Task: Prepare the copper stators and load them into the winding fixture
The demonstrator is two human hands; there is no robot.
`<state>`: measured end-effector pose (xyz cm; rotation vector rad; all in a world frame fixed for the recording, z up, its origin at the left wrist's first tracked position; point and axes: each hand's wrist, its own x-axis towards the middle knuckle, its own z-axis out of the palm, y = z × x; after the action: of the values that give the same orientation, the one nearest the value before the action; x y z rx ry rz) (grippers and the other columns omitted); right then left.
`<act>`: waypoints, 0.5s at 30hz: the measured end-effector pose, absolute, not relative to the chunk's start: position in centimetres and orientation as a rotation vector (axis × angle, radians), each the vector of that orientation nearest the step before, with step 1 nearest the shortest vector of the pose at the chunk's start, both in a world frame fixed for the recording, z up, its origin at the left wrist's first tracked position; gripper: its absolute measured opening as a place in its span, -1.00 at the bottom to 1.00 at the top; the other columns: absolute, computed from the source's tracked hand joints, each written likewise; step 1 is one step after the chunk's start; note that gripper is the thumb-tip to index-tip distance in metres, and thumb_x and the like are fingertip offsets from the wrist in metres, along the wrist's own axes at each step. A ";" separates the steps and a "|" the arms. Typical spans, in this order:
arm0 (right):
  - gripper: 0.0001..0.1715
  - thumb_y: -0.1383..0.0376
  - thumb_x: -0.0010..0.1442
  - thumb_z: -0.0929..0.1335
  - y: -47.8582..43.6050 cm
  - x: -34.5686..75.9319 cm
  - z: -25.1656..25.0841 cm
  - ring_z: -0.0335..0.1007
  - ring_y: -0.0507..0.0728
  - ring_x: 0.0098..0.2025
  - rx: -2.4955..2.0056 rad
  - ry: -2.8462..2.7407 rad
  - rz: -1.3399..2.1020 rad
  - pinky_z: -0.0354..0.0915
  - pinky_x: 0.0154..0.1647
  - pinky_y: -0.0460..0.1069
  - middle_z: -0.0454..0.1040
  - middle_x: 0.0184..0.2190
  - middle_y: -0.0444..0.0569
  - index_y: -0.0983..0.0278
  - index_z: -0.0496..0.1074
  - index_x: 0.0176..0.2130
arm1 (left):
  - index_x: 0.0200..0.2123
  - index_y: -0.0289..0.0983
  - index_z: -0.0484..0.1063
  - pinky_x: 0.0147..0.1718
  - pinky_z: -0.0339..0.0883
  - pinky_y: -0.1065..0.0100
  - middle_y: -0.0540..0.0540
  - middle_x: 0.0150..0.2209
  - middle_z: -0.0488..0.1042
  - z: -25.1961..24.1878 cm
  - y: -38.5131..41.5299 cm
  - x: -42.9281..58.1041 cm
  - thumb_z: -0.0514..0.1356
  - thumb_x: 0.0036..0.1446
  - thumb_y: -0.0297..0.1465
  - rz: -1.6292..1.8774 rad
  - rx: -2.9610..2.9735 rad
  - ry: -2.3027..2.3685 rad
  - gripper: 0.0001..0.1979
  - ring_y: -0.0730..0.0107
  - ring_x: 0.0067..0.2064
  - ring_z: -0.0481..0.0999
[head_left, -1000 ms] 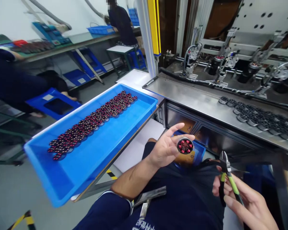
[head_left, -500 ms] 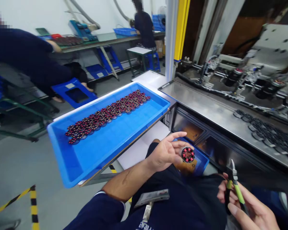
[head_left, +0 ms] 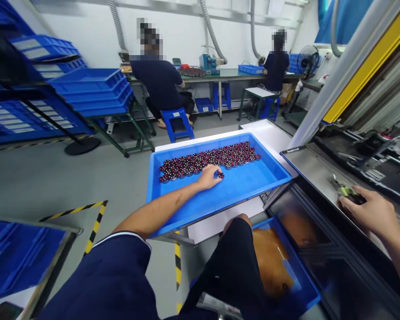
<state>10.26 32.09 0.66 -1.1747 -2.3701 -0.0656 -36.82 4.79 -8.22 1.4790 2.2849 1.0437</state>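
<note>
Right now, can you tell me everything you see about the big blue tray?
The tray is bright blue, shallow, rectangular, with raised walls; it looks plastic. It lies open side up on a white tabletop. Dark round parts with red bits sit crowded inside. The left hand reaches in, pinching one round part; whether either touches the tray, I can't tell.

White-topped table (head_left: 186, 143) carries blue plastic tray (head_left: 253, 178); round red-and-black motor parts (head_left: 216, 155) packed in long band across tray floor.
</note>
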 end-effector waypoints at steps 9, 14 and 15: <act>-0.50 0.17 0.28 0.37 16.6 7.5 -1.8 0.45 0.41 0.11 -0.970 -2.180 0.002 0.32 0.19 0.30 0.48 0.11 0.12 0.19 0.40 0.18 | -0.19 -0.29 0.53 0.27 0.04 -0.14 -0.19 0.11 0.48 -11.3 7.6 -39.9 0.24 0.23 -0.37 0.944 1.610 2.401 -0.86 0.04 0.27 0.26; -0.82 0.23 0.26 0.39 9.8 5.9 -9.0 0.60 0.33 -0.24 -0.895 -2.333 0.828 0.57 -0.28 0.20 0.61 -0.30 -0.01 0.10 0.57 -0.13 | -0.08 -0.27 0.54 0.27 0.04 -0.15 -0.27 0.16 0.46 -10.9 8.1 -37.9 0.18 0.23 -0.39 0.960 1.759 2.300 -0.78 0.00 0.27 0.28; -0.84 0.19 0.27 0.38 10.2 4.9 -10.0 0.60 0.31 -0.26 -0.846 -2.371 0.958 0.57 -0.38 0.17 0.60 -0.35 -0.06 0.03 0.58 -0.16 | -0.05 -0.24 0.54 0.26 0.10 -0.10 -0.24 0.14 0.49 -11.0 8.6 -36.9 0.20 0.22 -0.37 0.945 1.828 2.229 -0.75 0.04 0.24 0.33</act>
<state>4.93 10.25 -9.97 -0.8461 -2.3706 0.9583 -36.89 8.56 -10.95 1.8275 2.2290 0.9450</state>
